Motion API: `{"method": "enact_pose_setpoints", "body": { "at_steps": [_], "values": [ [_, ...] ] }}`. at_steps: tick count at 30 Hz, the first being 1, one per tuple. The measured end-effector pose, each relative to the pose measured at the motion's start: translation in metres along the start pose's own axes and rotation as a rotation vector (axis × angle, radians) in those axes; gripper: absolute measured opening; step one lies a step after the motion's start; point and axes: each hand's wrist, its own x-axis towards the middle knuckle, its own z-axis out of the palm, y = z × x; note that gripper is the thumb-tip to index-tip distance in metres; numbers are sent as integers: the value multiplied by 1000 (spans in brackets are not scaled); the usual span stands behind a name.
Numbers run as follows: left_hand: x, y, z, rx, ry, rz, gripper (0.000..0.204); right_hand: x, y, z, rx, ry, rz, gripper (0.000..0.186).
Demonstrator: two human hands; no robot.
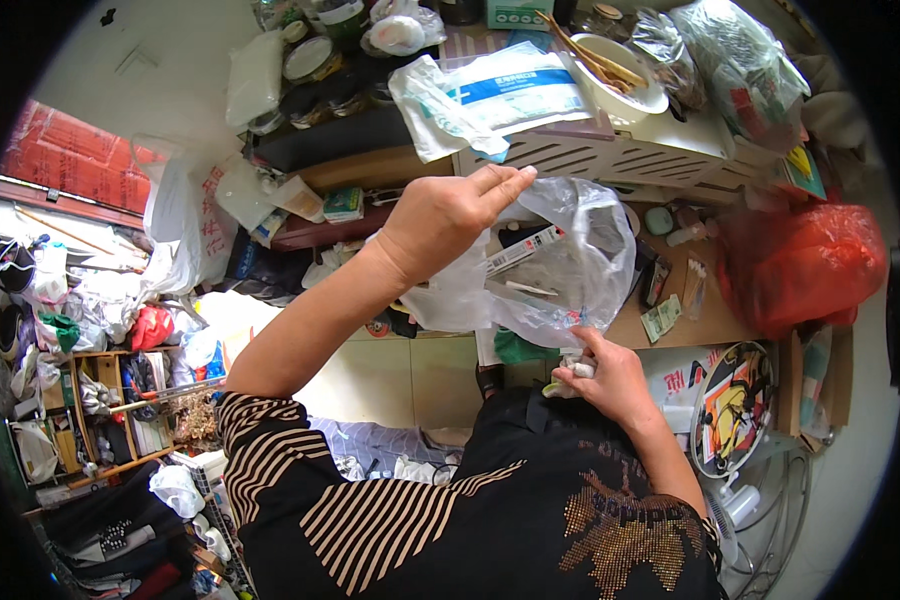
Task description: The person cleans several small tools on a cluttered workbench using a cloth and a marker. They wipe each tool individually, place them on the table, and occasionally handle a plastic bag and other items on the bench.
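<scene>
Flanking a translucent plastic bag (560, 280), two bare hands were visible from where I stood. The bag spread between them at the near edge of a brown surface (715, 322). The left hand (460, 210) lay at the bag's far left, its grip drawn together at the fingertips; whether plastic was pinched there, I could not tell. The right hand (615, 378), at the bag's near right, had its grip clamped on a crumpled white item (575, 370). A slim white box (525, 250) showed within the bag's outline, inside or behind unclear. Beyond the bag lay a blue-and-white packet (520, 88); right of the bag, a red plastic bag (800, 265).
</scene>
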Motion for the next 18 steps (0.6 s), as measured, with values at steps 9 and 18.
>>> {"method": "enact_pose_setpoints", "body": {
  "at_steps": [9, 18],
  "values": [
    [16, -7, 12, 50, -219, -2, 22, -15, 16, 10, 29, 31, -31, 52],
    [17, 3, 6, -55, -218, -58, 27, -30, 30, 10, 57, 86, -110, 57]
  ]
}}
